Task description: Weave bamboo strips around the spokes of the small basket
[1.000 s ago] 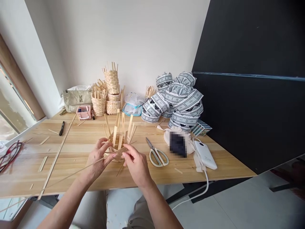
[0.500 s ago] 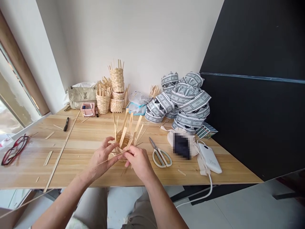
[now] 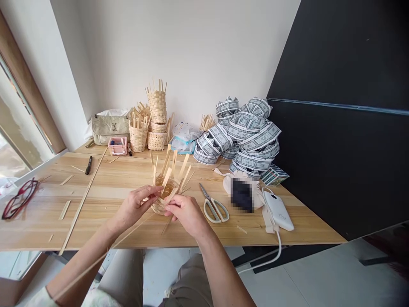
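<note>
Nearly upright bamboo basket (image 3: 159, 206), stakes (image 3: 166, 179) upward

A small unfinished bamboo basket (image 3: 162, 204), pale stakes splayed upward above a few woven rows, is held between the left hand (image 3: 134, 209) and right hand (image 3: 187, 215); a long thin bamboo strip (image 3: 128, 235) runs from the weave down past the left wrist.

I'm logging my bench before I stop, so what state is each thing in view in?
Bamboo basket: half-woven, strips standing loose above the weave.
Left hand: holding the basket's side.
Right hand: pinching the basket's front.
Long bamboo strip: trailing from the basket toward the person.
Scissors: closed, lying flat.
Power bank: white cable attached.
</note>
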The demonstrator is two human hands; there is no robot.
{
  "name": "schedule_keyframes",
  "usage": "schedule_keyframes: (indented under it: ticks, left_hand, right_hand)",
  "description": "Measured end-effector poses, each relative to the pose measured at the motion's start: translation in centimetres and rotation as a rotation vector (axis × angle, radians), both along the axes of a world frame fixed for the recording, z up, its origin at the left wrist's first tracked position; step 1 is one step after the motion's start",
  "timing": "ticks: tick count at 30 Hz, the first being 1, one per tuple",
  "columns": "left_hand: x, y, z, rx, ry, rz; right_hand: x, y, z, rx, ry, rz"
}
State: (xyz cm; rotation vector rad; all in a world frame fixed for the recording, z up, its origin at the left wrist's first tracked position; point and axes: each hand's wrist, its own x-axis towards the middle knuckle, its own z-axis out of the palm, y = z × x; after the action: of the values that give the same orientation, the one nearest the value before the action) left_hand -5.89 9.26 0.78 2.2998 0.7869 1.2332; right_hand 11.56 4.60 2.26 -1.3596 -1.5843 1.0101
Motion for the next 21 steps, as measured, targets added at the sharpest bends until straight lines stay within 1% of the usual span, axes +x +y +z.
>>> schedule_keyframes:
  ticks: [2,4,6,9,11,13,15,16,19,21]
  left_hand:
    - [0.2,0.3,-0.1,-0.075,-0.039,0.021]
    - [0.4,0.3,-0.1,-0.111,-0.071,0.034]
    - [0.6,0.2,0.1,-0.105,-0.079,0.061]
    - [0.8,0.2,0.7,-0.053,-0.038,0.107]
    - [0.8,0.3,1.2,-0.034,0.017,0.106]
    - [0.8,0.6,1.6,-0.054,0.059,0.099]
    - [0.8,1.0,1.9,-0.137,0.059,0.069]
    - [0.8,1.1,2.0,-0.211,0.044,0.033]
    - [0.7,1.5,2.4,-0.493,-0.054,-0.131]
    - [0.6,1.7,2.5,-0.604,-0.142,-0.221]
  right_hand:
    - [0.1,-0.1,0.1,0.005,0.002,0.023]
    - [0.1,-0.2,0.3,-0.019,-0.006,-0.005]
    - [-0.1,-0.2,0.4,-0.035,-0.036,-0.045]
    - [-0.4,-0.2,0.3,-0.023,-0.102,-0.07]
    - [-0.6,-0.1,0.2,-0.009,-0.153,-0.086]
    - [-0.9,0.0,0.2,0.008,-0.221,-0.112]
    - [-1.0,0.0,0.3,0.04,-0.306,-0.133]
    - [-1.1,-0.1,0.4,0.06,-0.347,-0.138]
    - [-1.3,-0.3,0.6,0.11,-0.43,-0.131]
    - [-1.3,-0.4,0.7,0.134,-0.457,-0.119]
